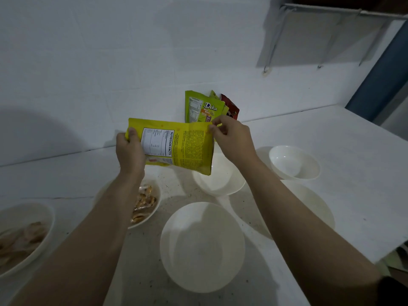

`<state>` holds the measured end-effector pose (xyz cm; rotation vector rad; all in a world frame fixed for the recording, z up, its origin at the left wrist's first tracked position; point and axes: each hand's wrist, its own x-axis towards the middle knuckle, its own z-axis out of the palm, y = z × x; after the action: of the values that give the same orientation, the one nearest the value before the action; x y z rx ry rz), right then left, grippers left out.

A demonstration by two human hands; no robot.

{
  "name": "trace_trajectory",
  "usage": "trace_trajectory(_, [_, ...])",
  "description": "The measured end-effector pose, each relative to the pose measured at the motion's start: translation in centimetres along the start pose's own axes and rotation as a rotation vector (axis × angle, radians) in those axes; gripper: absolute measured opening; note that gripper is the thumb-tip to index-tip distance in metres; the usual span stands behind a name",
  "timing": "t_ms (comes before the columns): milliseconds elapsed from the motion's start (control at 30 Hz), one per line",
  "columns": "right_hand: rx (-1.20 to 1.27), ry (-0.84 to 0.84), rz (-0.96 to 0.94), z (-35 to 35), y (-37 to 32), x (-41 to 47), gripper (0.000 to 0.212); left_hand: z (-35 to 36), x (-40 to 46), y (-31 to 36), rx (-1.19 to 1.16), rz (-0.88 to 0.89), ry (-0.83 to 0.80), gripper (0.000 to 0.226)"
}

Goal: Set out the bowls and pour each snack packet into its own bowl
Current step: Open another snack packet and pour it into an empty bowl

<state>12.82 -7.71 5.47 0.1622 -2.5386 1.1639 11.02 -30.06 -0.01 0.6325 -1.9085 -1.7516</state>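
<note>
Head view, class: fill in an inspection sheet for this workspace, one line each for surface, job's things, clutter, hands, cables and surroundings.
Surface: white counter, speckled with dark crumbs near the middle.
Job's things: yellow packet held up over the bowls; two bowls with snacks at left; four empty bowls, near, middle, far right, right; spare packets leaning on the wall.
Clutter: nothing seen.
Hands: left hand grips the packet's end; right hand pinches its top corner.
Cables: nothing seen.
Surroundings: white tiled wall; wire shelf up right.
</note>
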Motion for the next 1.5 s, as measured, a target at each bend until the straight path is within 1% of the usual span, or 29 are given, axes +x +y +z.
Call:
trace_trajectory(267, [-0.060,-0.007,0.033,0.4,1.4,-0.4,0.013,0.6,-0.2,-0.2,0.034,0.070,-0.030,0.032])
trace_trajectory(433, [-0.204,-0.108,0.063,-0.2,2.1,0.1,0.010,1.0,-0.1,0.6,0.070,0.168,-0.033,0.031])
trace_trajectory(600, [-0.263,-0.071,0.088,-0.6,2.2,-0.1,0.012,1.6,-0.4,1.5,0.105,0.254,-0.040,0.028])
trace_trajectory(700, [-0.265,-0.033,0.082,-0.7,2.4,-0.4,0.012,1.9,-0.5,1.7,0.104,0.263,-0.047,0.028])
trace_trajectory(1000, [-0.253,0.004,0.088,-1.2,2.8,-1.1,0.015,2.1,-0.7,1.8,0.114,0.272,-0.065,0.028])
trace_trajectory(1500, [-0.288,0.005,0.123,-1.8,3.2,-1.4,0.014,2.2,-0.9,2.8,0.137,0.325,-0.092,0.028])
